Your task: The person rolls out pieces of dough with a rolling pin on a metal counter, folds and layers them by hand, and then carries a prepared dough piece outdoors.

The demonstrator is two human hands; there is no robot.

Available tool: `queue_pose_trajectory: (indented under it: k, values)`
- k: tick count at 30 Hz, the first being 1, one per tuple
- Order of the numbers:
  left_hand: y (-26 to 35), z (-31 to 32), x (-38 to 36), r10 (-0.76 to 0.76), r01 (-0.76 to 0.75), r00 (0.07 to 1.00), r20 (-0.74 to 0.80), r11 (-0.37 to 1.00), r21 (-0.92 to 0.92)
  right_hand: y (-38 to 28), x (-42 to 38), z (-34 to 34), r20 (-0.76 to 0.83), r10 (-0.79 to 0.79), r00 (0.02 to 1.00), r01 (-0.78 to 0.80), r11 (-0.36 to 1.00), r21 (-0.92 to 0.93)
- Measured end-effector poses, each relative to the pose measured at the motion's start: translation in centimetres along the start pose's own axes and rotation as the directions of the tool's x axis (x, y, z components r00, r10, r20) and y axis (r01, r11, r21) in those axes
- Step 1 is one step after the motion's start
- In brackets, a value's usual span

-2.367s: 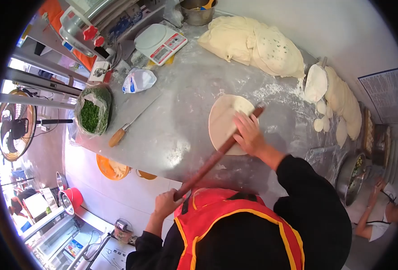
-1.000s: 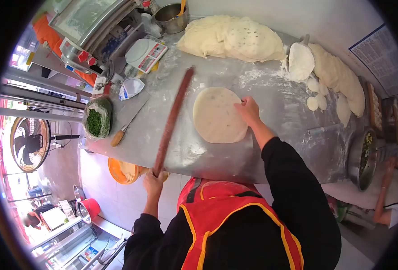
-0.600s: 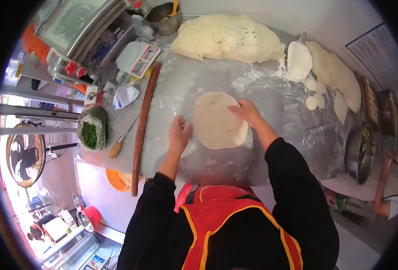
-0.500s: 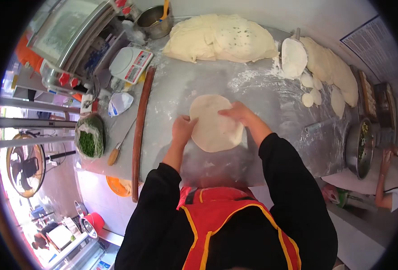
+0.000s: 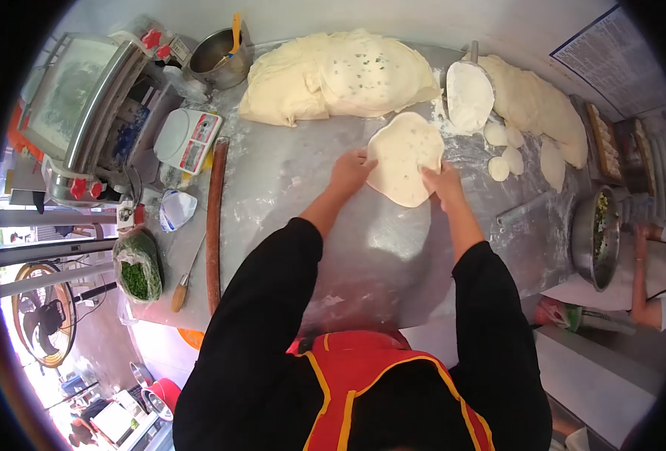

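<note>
A flat round sheet of dough (image 5: 404, 161) with small green flecks is held between my hands over the metal table. My left hand (image 5: 354, 170) pinches its left edge, and my right hand (image 5: 442, 182) grips its lower right edge. Just beyond lies a large folded mass of pale dough (image 5: 288, 83), with a flecked round sheet (image 5: 367, 71) on top. Right of that are a scoop of flour (image 5: 469, 98), several small dough discs (image 5: 499, 168) and a long dough piece (image 5: 540, 105).
On the left are a long rolling pin (image 5: 215, 225), a scale (image 5: 188, 140), a brush (image 5: 180, 293) and a bag of chopped greens (image 5: 137, 267). A steel bowl of filling (image 5: 594, 237) stands at the right edge, near another person's arm (image 5: 640, 278).
Both hands have moved forward and to the right with the dough sheet, which now shows green flecks and a narrower shape. The camera view has shifted slightly.
</note>
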State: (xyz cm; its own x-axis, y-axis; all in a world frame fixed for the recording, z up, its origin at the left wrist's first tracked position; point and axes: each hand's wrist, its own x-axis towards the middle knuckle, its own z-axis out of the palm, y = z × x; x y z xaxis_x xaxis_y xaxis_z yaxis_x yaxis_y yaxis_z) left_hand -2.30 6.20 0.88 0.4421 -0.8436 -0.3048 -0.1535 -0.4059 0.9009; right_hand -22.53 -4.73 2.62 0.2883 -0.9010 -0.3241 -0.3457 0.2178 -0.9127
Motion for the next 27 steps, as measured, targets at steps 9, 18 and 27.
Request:
queue_pose_trajectory:
  k: [9,18,27]
  values:
    - [-2.7,0.5,-4.8,-0.055,0.072,0.997,-0.053,0.920,0.386,5.1,-8.1,1.6,0.215,0.347,0.913,-0.400,0.868,0.294]
    - [-8.8,-10.2,-23.4,0.147,0.022,0.913,-0.381,0.914,0.406,3.5,-17.1,3.0,0.366,-0.326,0.872,0.464,0.789,-0.403]
    - [-17.3,-14.9,-36.1,-0.022,0.638,0.589,-0.808,0.626,0.449,6.2,-16.5,9.9,0.691,-0.524,0.497,0.857,0.170,-0.487]
